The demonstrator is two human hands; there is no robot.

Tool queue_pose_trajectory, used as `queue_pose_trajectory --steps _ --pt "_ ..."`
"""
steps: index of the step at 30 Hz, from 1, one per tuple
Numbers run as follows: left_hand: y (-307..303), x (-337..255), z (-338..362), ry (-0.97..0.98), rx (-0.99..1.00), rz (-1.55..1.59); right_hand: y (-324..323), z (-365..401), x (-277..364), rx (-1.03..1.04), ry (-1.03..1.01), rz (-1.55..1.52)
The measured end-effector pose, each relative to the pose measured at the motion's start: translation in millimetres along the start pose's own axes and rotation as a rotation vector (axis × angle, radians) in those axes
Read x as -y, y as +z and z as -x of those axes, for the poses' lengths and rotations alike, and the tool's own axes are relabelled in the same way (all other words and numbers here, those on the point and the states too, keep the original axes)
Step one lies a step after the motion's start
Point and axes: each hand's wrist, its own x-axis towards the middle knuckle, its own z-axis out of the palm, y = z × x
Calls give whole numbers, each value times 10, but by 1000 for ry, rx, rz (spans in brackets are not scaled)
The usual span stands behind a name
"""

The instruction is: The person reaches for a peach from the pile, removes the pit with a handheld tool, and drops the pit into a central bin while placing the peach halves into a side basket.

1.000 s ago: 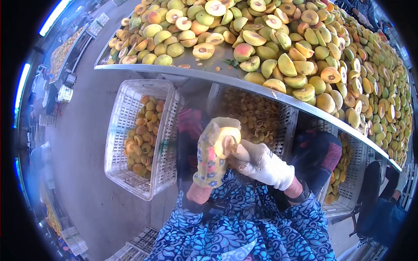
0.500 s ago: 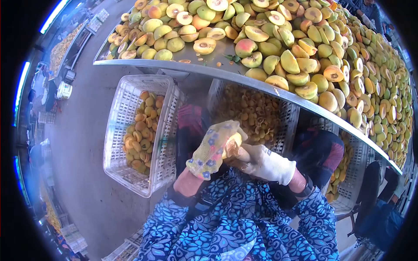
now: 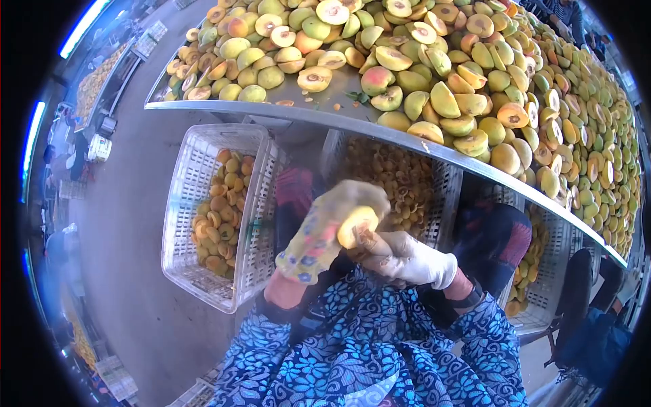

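Note:
My left hand (image 3: 319, 234), in a flower-patterned glove, is closed around a yellow peach half (image 3: 357, 226) with its cut face turned toward my right hand. My right hand (image 3: 413, 259), in a white glove with brown-stained fingers, is closed, its thumb right against the fruit. Whatever its fingers may hold is hidden. Both hands meet above my lap, just in front of a white crate (image 3: 450, 193) holding brownish pits and scraps (image 3: 397, 180).
A metal table (image 3: 305, 115) piled with halved peaches (image 3: 444, 102) spans the far side. To the left stands a white basket (image 3: 178, 264) partly filled with peach halves (image 3: 220, 230). Another crate (image 3: 542, 298) with fruit is at the right, near a neighbouring person's legs (image 3: 573, 298).
My left hand has turned and shifted slightly left, bringing more of the peach half's cut face into view. My right hand has moved a little left and down, staying against the fruit.

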Motion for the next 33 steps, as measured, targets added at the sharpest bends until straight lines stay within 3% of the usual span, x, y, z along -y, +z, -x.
queue_pose_trajectory --steps 2,4,6,8,9,10,12,13,17,20,22,24,25,26,28,30,32,33 --pt "136 184 77 28 -70 -91 -26 48 61 48 106 -352" --pt "313 287 261 57 -305 324 -9 27 -33 75 53 -387" --pt "240 271 278 10 -304 267 52 -6 -51 144 106 -251" --pt "92 176 80 295 -60 -185 54 -14 -112 90 71 -326" --pt "42 87 54 -211 22 166 46 -7 -99 99 68 -350" --pt "92 62 53 -205 25 162 25 -5 -78 105 60 -372" --pt "250 60 114 -259 -198 531 13 4 -85 101 57 -361" --pt "249 107 137 -206 -211 372 33 13 -106 103 63 -353" --pt "316 94 111 -155 -278 294 87 31 -20 26 13 -203" --pt "350 -88 27 -103 -261 194 77 36 -11 140 49 -451" --pt "371 16 -2 -1 -287 165 38 59 -118 265 -40 -639" --pt "244 17 -76 -81 36 258 -40 148 -157 287 19 -661" --pt "257 60 -86 177 27 1 -82 174 -198 333 95 -765" --pt "242 235 -47 181 21 1 -103 182 -210 380 171 -867" --pt "197 699 42 -75 -17 -168 -64 189 -108 355 194 -883" --pt "231 615 -7 -109 -51 -94 -14 171 -148 478 70 -1076" --pt "225 248 -140 -90 328 802 27 147 -174 544 54 -1109" --pt "274 339 -136 -71 323 802 36 136 -179 570 31 -1136"
